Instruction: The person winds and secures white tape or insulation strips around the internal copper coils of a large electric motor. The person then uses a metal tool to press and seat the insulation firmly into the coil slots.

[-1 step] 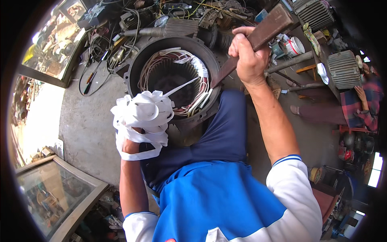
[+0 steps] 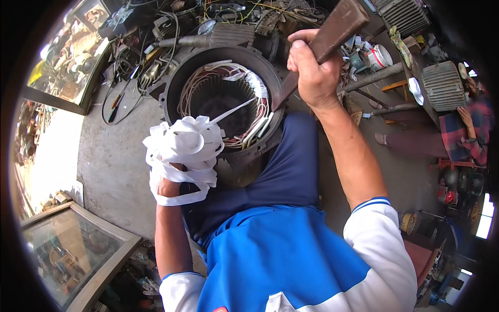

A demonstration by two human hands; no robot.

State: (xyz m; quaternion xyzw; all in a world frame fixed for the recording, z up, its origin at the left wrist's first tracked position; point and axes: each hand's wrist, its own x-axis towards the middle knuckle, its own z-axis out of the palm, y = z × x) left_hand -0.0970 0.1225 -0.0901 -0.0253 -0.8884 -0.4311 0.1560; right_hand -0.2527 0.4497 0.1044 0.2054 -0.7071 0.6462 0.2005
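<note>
My right hand (image 2: 315, 73) is closed round a flat brown bar (image 2: 340, 28), wide at its upper end. Its narrow lower end slants down to the right side of the coil ring (image 2: 262, 96). The ring of pale leads and windings lies inside a round dark motor stator (image 2: 174, 86), partly wrapped in white tape at its upper right. A big loose bundle of white cloth tape (image 2: 182, 143) covers my left hand (image 2: 179, 167), hiding the fingers, with loops hanging round the wrist. From the bundle, one strip runs taut to the coils.
Cables and a ribbed motor housing (image 2: 232, 35) lie beyond the stator. At right are a white bucket (image 2: 379, 58), a finned motor (image 2: 443, 86) and another person in a checked shirt (image 2: 465, 127). A glass-paned frame (image 2: 78, 255) stands at lower left.
My right hand and the brown bar have shifted slightly left, with the bar's upper end a little higher. My left hand and the tape bundle stay almost in place.
</note>
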